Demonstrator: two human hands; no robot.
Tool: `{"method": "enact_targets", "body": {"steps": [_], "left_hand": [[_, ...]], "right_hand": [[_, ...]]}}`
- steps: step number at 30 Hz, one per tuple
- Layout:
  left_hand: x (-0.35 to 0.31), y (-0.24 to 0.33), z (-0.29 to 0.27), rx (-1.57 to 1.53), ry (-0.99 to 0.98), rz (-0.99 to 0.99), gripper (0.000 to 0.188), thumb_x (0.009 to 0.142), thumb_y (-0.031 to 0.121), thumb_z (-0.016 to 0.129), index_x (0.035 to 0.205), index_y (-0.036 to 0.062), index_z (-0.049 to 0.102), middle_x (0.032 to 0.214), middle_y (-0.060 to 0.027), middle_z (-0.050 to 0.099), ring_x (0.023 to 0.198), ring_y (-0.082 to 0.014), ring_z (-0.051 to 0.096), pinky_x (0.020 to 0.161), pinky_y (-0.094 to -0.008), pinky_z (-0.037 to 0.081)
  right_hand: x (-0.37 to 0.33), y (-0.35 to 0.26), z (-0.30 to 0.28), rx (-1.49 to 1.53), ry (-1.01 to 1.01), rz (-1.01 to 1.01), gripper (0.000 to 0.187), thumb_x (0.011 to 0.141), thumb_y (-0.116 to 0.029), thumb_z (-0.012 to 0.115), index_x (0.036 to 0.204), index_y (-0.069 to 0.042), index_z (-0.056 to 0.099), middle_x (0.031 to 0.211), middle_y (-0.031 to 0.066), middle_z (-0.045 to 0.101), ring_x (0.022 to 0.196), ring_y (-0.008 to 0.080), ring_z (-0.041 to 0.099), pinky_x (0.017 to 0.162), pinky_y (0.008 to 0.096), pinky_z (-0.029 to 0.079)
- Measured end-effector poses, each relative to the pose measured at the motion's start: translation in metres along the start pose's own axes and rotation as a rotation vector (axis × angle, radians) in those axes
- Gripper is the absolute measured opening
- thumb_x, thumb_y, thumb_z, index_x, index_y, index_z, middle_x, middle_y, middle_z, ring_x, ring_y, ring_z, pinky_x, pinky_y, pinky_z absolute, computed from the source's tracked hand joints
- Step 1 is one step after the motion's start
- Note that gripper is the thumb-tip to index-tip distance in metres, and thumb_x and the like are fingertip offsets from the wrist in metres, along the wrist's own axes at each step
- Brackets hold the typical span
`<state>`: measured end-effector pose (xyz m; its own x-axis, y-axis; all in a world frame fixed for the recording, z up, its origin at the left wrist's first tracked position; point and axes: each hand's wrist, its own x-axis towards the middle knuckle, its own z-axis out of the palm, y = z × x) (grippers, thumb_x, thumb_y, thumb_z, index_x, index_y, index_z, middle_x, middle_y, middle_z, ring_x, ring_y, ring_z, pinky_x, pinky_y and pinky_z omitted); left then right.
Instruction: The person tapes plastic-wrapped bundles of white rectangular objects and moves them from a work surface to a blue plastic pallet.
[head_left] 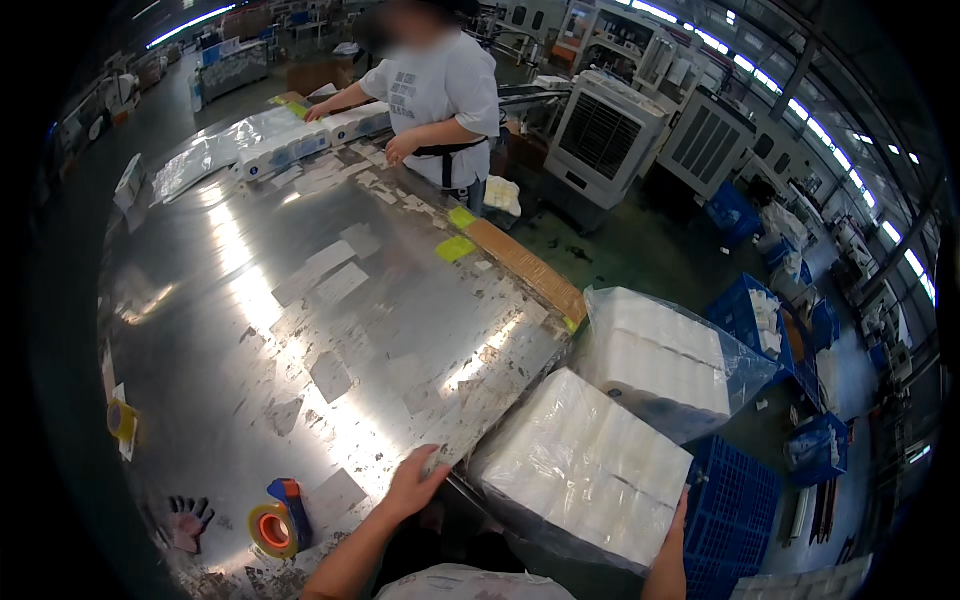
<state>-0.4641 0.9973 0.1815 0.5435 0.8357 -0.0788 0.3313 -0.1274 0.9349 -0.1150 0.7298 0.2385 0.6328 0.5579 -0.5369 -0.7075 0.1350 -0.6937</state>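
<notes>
My left hand (pixel 412 484) rests on the near edge of the metal table (pixel 300 400), its fingers stretched out and holding nothing. Just right of the table lies a clear plastic bag packed with white rolls (pixel 590 460), tilted toward me. Against that bag's right side lies my right hand (pixel 678 525), fingers extended flat; part of it is hidden by the bag's edge. Behind it sits a second clear bag of white rolls (pixel 660 350), its loose plastic spreading to the right.
On the table are a tape dispenser (pixel 280 520), a glove (pixel 187 522) and a yellow tape roll (pixel 122 420). Across it, a person (pixel 445 95) handles wrapped rolls (pixel 285 150). A blue pallet (pixel 728 500) lies at right, with blue crates (pixel 745 310) beyond.
</notes>
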Motion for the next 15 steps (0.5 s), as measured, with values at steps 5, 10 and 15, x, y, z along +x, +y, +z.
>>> {"method": "enact_targets", "body": {"steps": [5, 10, 15], "left_hand": [[0.082, 0.010, 0.097, -0.180, -0.393, -0.059, 0.069, 0.085, 0.048, 0.051, 0.130, -0.0020, 0.037, 0.132, -0.0236, 0.040, 0.123, -0.0325, 0.039, 0.101, -0.0344, 0.031], [0.094, 0.017, 0.110, -0.142, -0.493, -0.086, 0.083, 0.080, 0.057, 0.053, 0.135, -0.0008, 0.031, 0.132, -0.0242, 0.039, 0.125, -0.0329, 0.036, 0.102, -0.0347, 0.029], [0.116, 0.006, 0.078, -0.261, -0.674, -0.218, 0.071, 0.080, 0.050, 0.057, 0.129, 0.0011, 0.042, 0.128, -0.0167, 0.046, 0.119, -0.0258, 0.042, 0.099, -0.0323, 0.032]], "right_hand": [[-0.014, 0.013, -0.006, 0.070, 0.012, 0.006, 0.050, 0.092, -0.042, 0.033, 0.123, -0.007, 0.049, 0.116, 0.0122, 0.056, 0.100, 0.0273, 0.056, 0.087, 0.0387, 0.045], [-0.030, 0.043, -0.038, 0.153, 0.071, -0.017, 0.050, 0.091, -0.042, 0.033, 0.125, -0.007, 0.047, 0.117, 0.0122, 0.054, 0.101, 0.0283, 0.055, 0.088, 0.0400, 0.045], [-0.048, 0.106, -0.072, 0.216, 0.087, -0.100, 0.051, 0.091, -0.042, 0.033, 0.126, -0.007, 0.044, 0.119, 0.0121, 0.053, 0.102, 0.0293, 0.055, 0.088, 0.0414, 0.045]]}}
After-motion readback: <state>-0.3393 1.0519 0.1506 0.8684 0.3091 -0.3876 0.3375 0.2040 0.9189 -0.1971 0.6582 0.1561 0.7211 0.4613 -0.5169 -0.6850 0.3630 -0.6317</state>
